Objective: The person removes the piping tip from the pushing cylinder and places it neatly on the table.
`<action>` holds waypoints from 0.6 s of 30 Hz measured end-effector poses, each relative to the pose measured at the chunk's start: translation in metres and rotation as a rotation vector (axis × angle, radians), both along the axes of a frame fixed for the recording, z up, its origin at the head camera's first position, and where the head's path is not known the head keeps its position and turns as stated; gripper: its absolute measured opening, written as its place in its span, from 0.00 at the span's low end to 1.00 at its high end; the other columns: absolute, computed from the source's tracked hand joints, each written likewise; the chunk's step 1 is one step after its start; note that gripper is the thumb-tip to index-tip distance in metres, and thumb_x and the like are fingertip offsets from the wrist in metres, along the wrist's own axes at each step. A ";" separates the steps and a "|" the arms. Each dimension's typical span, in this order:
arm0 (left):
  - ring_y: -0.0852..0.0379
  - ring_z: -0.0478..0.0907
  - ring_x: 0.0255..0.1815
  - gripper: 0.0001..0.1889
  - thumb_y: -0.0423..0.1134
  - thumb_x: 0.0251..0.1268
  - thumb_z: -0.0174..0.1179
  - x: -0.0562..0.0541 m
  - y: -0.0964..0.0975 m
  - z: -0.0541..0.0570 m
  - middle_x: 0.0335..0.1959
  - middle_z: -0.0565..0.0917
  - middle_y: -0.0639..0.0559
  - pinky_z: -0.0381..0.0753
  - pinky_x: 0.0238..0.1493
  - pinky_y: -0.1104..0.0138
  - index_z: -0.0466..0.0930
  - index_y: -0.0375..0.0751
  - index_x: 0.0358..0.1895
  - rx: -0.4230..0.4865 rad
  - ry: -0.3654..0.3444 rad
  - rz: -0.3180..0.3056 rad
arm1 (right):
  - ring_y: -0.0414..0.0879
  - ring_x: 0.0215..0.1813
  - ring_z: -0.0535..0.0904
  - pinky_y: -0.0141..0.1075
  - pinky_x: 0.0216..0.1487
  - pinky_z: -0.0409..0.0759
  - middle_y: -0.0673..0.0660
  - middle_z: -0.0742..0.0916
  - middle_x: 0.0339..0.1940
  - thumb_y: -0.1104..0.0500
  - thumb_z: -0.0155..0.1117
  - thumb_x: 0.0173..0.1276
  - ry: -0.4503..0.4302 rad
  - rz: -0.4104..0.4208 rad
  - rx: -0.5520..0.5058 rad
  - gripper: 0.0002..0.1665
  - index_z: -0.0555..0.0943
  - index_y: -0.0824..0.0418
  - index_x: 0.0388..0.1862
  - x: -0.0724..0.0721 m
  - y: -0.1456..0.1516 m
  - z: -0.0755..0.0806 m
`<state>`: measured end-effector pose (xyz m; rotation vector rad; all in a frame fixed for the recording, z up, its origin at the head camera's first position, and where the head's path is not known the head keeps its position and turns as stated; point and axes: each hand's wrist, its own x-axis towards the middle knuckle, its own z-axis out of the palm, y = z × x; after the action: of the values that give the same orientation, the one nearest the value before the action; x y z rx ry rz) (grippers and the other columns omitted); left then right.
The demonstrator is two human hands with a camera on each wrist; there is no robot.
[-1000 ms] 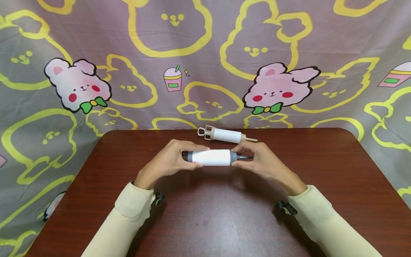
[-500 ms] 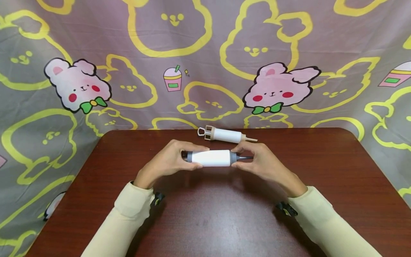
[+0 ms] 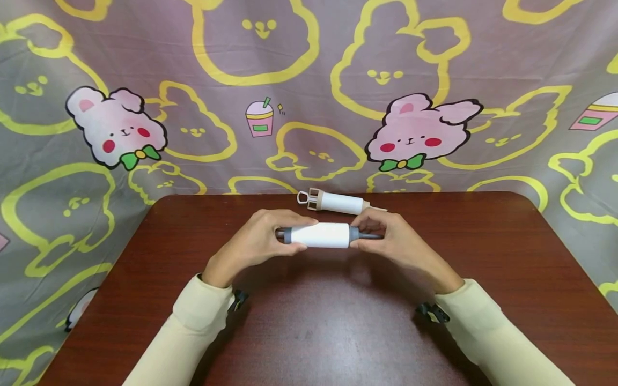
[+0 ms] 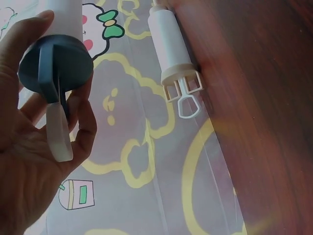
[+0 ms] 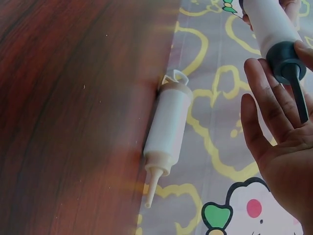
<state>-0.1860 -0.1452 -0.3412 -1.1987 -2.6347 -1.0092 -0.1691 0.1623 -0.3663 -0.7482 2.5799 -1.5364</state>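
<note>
A large syringe with a white barrel [image 3: 321,235], grey end caps and a slim grey nozzle is held level above the table between both hands. At its plunger end, my left hand [image 3: 263,236] grips the barrel with thumb and fingers. The left wrist view shows the grey cap [image 4: 56,63] and the pale plunger handle [image 4: 58,134] pointing back toward the palm. My right hand [image 3: 398,238] pinches the grey nozzle collar [image 5: 286,61]; other fingers [image 5: 252,122] extend below the nozzle. A second syringe [image 3: 341,203], white with beige ends, lies just behind the held one.
The brown wooden table [image 3: 309,327] spans the front. Behind it hangs a cloth [image 3: 309,80] printed with yellow outlines and pink rabbits. Dark straps [image 3: 433,312] show by the wrists, under the cream sleeves [image 3: 207,305].
Both hands and the grey-capped syringe have shifted slightly to the right. The beige-ended syringe lies where it was.
</note>
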 end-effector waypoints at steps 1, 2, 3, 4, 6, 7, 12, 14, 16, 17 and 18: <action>0.57 0.87 0.50 0.25 0.38 0.55 0.81 0.000 0.000 0.000 0.53 0.91 0.54 0.85 0.51 0.59 0.89 0.49 0.59 0.000 0.010 0.000 | 0.48 0.45 0.86 0.36 0.51 0.85 0.55 0.89 0.44 0.63 0.80 0.62 -0.001 0.002 -0.006 0.17 0.85 0.59 0.49 0.000 0.000 0.000; 0.57 0.87 0.51 0.25 0.39 0.55 0.81 0.000 0.000 0.000 0.53 0.91 0.54 0.85 0.51 0.58 0.89 0.49 0.59 -0.001 0.019 0.000 | 0.48 0.45 0.86 0.35 0.51 0.84 0.55 0.89 0.44 0.63 0.80 0.63 0.000 0.002 -0.009 0.17 0.85 0.59 0.49 0.000 0.000 0.000; 0.57 0.87 0.51 0.25 0.39 0.55 0.81 0.000 0.000 0.000 0.53 0.91 0.54 0.85 0.51 0.58 0.89 0.49 0.59 -0.002 0.026 0.002 | 0.48 0.45 0.86 0.34 0.50 0.84 0.55 0.89 0.44 0.63 0.79 0.63 -0.003 0.002 -0.011 0.17 0.85 0.60 0.49 -0.001 0.000 0.000; 0.57 0.87 0.51 0.25 0.39 0.55 0.81 0.000 0.000 0.000 0.53 0.91 0.54 0.85 0.51 0.58 0.89 0.49 0.59 -0.003 0.031 0.003 | 0.48 0.45 0.86 0.34 0.50 0.84 0.56 0.89 0.44 0.63 0.79 0.63 -0.003 0.003 -0.013 0.17 0.84 0.60 0.49 -0.001 0.000 0.001; 0.57 0.87 0.51 0.25 0.39 0.55 0.81 0.000 0.000 0.000 0.53 0.91 0.54 0.85 0.51 0.58 0.89 0.49 0.59 -0.004 0.034 0.004 | 0.47 0.45 0.86 0.34 0.49 0.84 0.56 0.89 0.45 0.63 0.79 0.64 -0.003 0.005 -0.014 0.16 0.84 0.60 0.49 0.000 0.001 0.001; 0.57 0.87 0.51 0.25 0.39 0.55 0.81 0.000 0.000 0.000 0.52 0.91 0.54 0.85 0.50 0.59 0.89 0.49 0.59 -0.004 0.033 0.004 | 0.47 0.45 0.86 0.35 0.49 0.84 0.56 0.89 0.45 0.63 0.78 0.64 -0.004 0.004 -0.014 0.16 0.84 0.60 0.49 0.000 0.001 0.001; 0.57 0.87 0.49 0.25 0.39 0.55 0.81 0.001 0.001 0.002 0.52 0.91 0.53 0.85 0.49 0.59 0.89 0.49 0.59 0.002 0.011 0.002 | 0.47 0.46 0.86 0.36 0.49 0.85 0.58 0.89 0.47 0.63 0.78 0.64 0.006 -0.004 -0.015 0.16 0.85 0.61 0.49 0.003 0.000 0.002; 0.58 0.87 0.48 0.25 0.39 0.55 0.81 0.002 0.001 0.003 0.52 0.91 0.53 0.85 0.49 0.59 0.89 0.49 0.59 0.001 -0.004 0.004 | 0.48 0.47 0.86 0.38 0.50 0.85 0.59 0.89 0.48 0.64 0.79 0.64 0.019 -0.011 -0.013 0.16 0.85 0.62 0.48 0.004 0.000 0.003; 0.58 0.86 0.48 0.25 0.39 0.55 0.81 0.002 0.001 0.003 0.51 0.91 0.52 0.85 0.49 0.60 0.89 0.49 0.59 -0.003 -0.019 0.008 | 0.48 0.47 0.86 0.41 0.52 0.86 0.60 0.89 0.48 0.64 0.78 0.63 0.032 -0.016 -0.009 0.15 0.85 0.63 0.48 0.005 -0.001 0.003; 0.58 0.86 0.47 0.25 0.39 0.55 0.81 0.002 0.001 0.003 0.51 0.91 0.52 0.85 0.49 0.60 0.89 0.49 0.59 -0.004 -0.027 0.010 | 0.49 0.48 0.86 0.44 0.52 0.86 0.61 0.89 0.48 0.65 0.78 0.64 0.037 -0.015 -0.008 0.15 0.85 0.63 0.48 0.005 -0.001 0.003; 0.58 0.86 0.47 0.25 0.39 0.56 0.81 0.001 0.001 0.003 0.51 0.91 0.52 0.85 0.48 0.61 0.89 0.49 0.59 -0.006 -0.034 0.012 | 0.49 0.48 0.86 0.46 0.53 0.86 0.61 0.89 0.48 0.65 0.78 0.63 0.043 -0.017 -0.006 0.16 0.85 0.63 0.48 0.006 -0.001 0.003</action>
<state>-0.1846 -0.1439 -0.3383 -1.1757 -2.6695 -1.0295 -0.1634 0.1613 -0.3634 -0.7705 2.6201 -1.5498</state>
